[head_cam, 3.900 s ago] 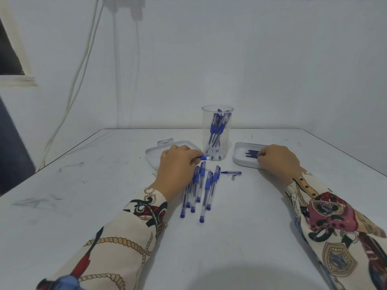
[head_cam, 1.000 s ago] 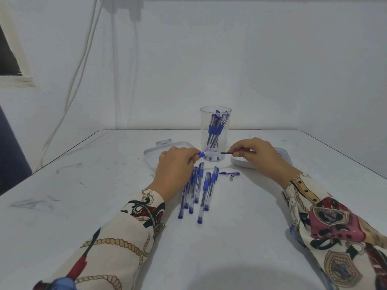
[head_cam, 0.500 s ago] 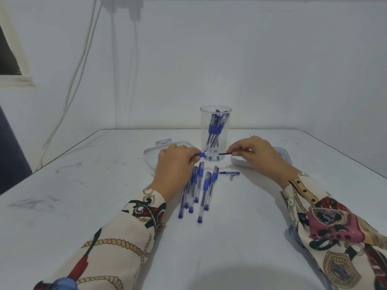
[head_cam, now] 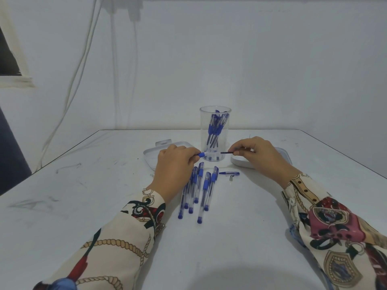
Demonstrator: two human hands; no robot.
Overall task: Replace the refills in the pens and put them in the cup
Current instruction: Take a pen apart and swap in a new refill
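Pens (head_cam: 196, 193) nearest, about five, lie on the desk (head_cam: 230, 237) unfinished. Beyond them, the left hand (head_cam: 174, 164) grips a pen barrel (head_cam: 202, 154) while the right hand (head_cam: 259, 155) pinches a refill (head_cam: 226, 152) entering it. Farthest, the cup (head_cam: 215, 132) holds several pens, likely finished.

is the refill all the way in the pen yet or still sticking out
Still sticking out. A dark length of refill shows between the pen barrel in the left hand and the right hand pinching it.
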